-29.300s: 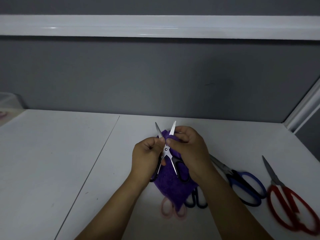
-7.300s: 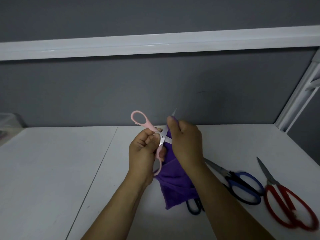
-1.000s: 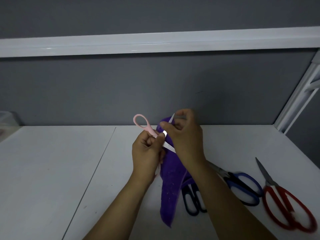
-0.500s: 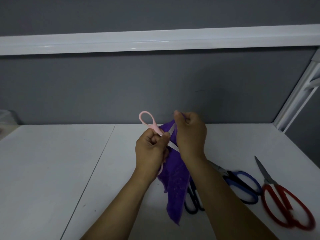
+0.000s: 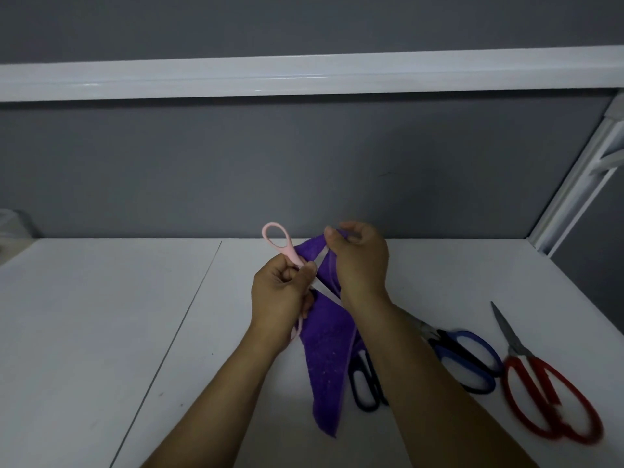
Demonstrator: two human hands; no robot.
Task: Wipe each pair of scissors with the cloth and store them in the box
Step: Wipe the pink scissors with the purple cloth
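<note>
The small pink-handled steel scissors (image 5: 292, 257) are in the air. The left hand (image 5: 280, 295) grips them near the pivot, and the right hand (image 5: 361, 261) pinches the purple towelling cloth (image 5: 329, 352) round one blade, as half a second ago. Far left of the grip is a corner of the clear plastic box (image 5: 15, 224), its contents hidden. Right of the grip, black-handled scissors (image 5: 371, 380), blue-handled scissors (image 5: 471, 363) and red-handled scissors (image 5: 550, 390) lie on the white table (image 5: 101, 315) before a grey wall (image 5: 304, 163).

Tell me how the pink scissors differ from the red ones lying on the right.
The pink scissors are held up in the left hand; the red scissors lie flat on the table. The pink scissors' blades are spread open against the purple cloth; the red scissors' blades are closed. The red scissors look larger, with wider loops, than the pink scissors. Both have metal blades.
</note>
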